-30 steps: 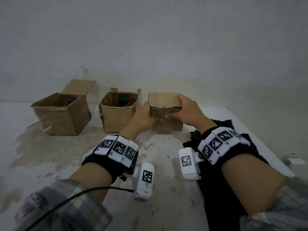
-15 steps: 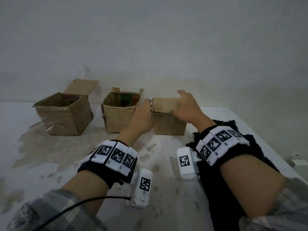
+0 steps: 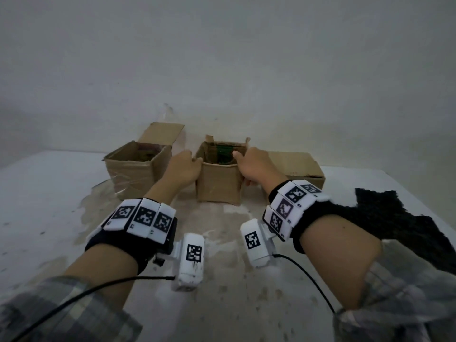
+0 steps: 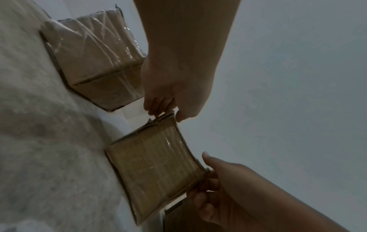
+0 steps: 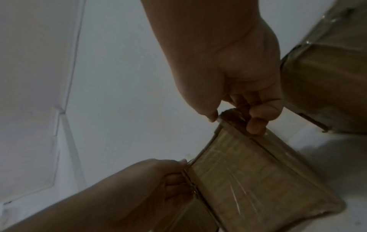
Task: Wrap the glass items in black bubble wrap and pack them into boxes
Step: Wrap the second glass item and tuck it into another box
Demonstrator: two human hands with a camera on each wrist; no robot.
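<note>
Nearest the person, on the stained white table (image 3: 74, 218), a sheet of black bubble wrap (image 3: 385, 213) lies flat to the right, just beside the right forearm and untouched. Farther out, both hands have left the right-hand box (image 3: 296, 166), whose flaps they were pressing down half a second ago; it now sits closed beyond the right wrist, so that box looks finished and the work has shifted to its neighbour. The left hand (image 3: 183, 169) grips the left rim of the middle box (image 3: 218, 183), thumb on the inside edge and fingers curled down the outer wall, as the left wrist view shows. The right hand (image 3: 256, 166) mirrors it on the right rim, thumb at the top corner and fingers pinching the cardboard from outside. The two hands are thus apart, one on each side, each clamped on the same box, with forearms stretched forward and wrists roughly level. Inside the middle box something green (image 3: 223, 153) shows, too dim to identify as glass or otherwise. Its short flaps stand up, so it is probably about to be drawn closer or have its contents taken out for wrapping. Farthest left, the left-hand box (image 3: 135, 169) stands open with one flap raised against the wall, its contents unclear.
</note>
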